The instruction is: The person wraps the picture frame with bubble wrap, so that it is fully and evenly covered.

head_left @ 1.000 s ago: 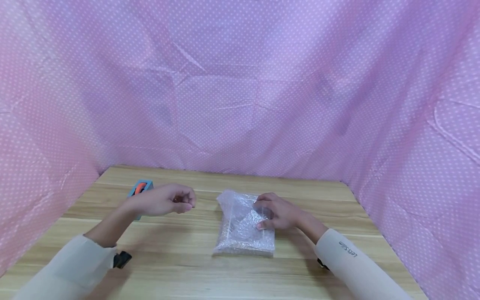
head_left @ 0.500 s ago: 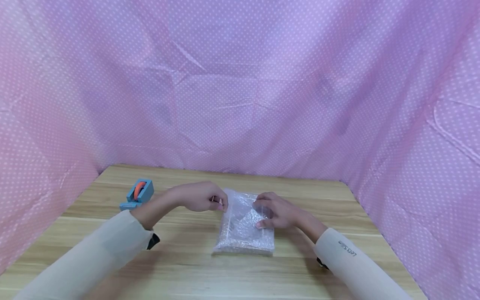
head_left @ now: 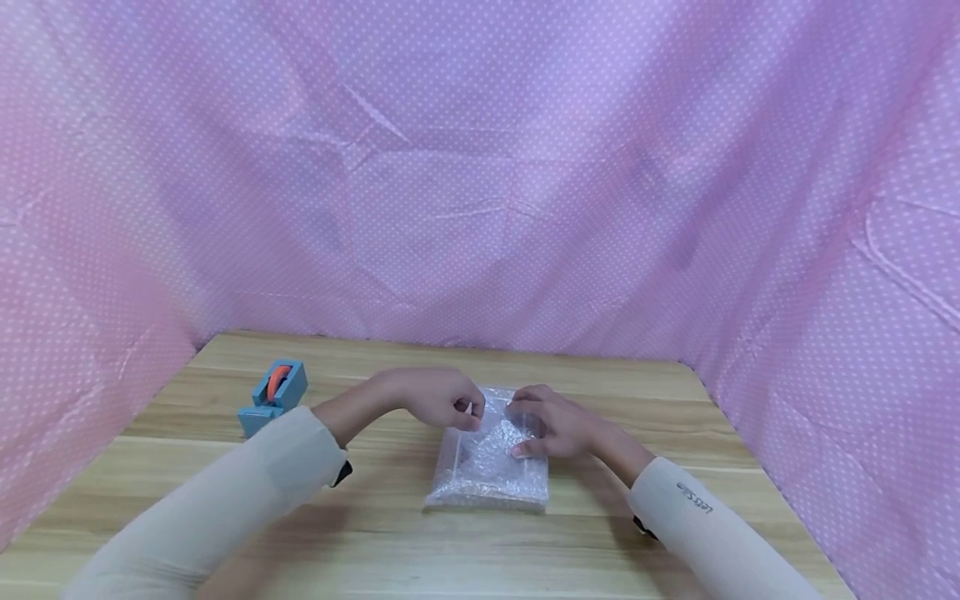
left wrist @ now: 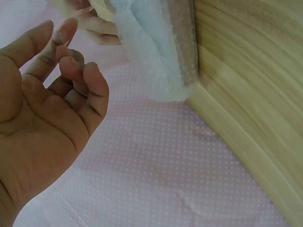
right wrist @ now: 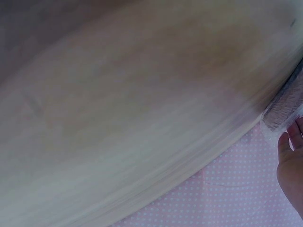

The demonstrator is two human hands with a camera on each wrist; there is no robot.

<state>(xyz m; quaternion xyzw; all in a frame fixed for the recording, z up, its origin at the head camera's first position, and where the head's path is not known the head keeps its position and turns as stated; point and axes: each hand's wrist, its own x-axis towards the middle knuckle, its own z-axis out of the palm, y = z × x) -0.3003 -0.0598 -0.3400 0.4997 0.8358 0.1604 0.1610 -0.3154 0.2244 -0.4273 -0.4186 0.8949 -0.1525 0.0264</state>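
A flat package in bubble wrap [head_left: 491,467] lies on the table in the head view. Over its far left part is my left hand [head_left: 442,398], thumb and fingertips drawn together. In the left wrist view that hand [left wrist: 52,104] pinches what looks like a small clear strip of tape [left wrist: 66,44], hard to make out. My right hand [head_left: 562,425] rests on the package's right side with fingers spread. The right wrist view catches only part of this hand [right wrist: 291,168], beside the wrapped package [right wrist: 284,106].
A blue tape dispenser [head_left: 300,385] with an orange core stands at the left on the wooden table [head_left: 630,533]. Pink dotted cloth [head_left: 480,208] hangs around the table's back and sides.
My left hand has moved right, from beside the tape dispenser to over the package, and the dispenser has come into fuller view. The right hand has stayed on the package.
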